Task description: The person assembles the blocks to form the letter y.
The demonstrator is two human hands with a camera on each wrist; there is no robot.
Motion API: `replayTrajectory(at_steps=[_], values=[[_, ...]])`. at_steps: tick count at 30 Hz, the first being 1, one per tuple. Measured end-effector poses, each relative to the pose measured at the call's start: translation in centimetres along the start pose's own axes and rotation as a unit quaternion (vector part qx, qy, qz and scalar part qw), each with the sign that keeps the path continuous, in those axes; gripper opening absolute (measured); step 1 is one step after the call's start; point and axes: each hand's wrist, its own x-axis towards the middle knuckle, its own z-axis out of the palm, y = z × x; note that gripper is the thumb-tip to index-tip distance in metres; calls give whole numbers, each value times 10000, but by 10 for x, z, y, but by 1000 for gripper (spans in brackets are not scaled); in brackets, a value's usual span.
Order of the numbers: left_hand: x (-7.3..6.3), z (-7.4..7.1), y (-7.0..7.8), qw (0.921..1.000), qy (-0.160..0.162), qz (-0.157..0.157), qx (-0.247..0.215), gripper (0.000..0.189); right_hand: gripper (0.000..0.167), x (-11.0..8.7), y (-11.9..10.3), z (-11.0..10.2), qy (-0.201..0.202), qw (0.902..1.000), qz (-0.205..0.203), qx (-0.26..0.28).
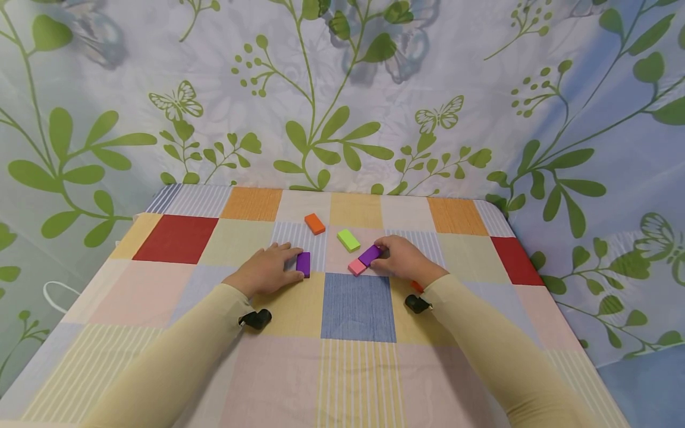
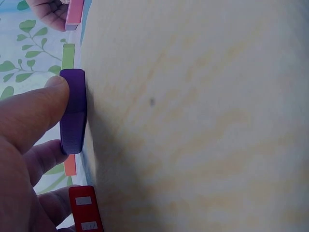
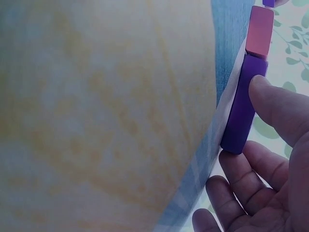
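Note:
On the left, my left hand has thumb and index finger at a purple block; the left wrist view shows them pinching this block by its ends. A red block with light marks sits beside the other fingers in that view, hidden in the head view. My right hand pinches a second purple block between thumb and fingers. That block's near-left end meets a pink block; the right wrist view shows the pink block in line with the purple one.
Beyond the hands lie a lime-green block and an orange block. A red-orange block peeks out by the right wrist. A patchwork cloth covers the table, and a leaf-patterned curtain hangs behind it.

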Motion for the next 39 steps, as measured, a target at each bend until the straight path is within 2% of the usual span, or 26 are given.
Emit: replayTrajectory(at_steps=[9,16,23,34,39], values=[[0,0,2,10000,-37,-41,-59,71,64,-2,2,-1,14,10000,10,-38],[0,0,1,10000,-35,-8,-11,71,63,-12,7,-12,139,9996,27,-228],[1,0,-2,10000,-6,77,49,71,59,-27,27,-25,312,9988,-113,-357],[1,0,-4,9998,61,186,107,70,60,-49,51,-33,208,9990,-74,-400],[1,-1,0,9997,122,205,85,72,61,-56,58,-34,210,9987,-73,-465]])
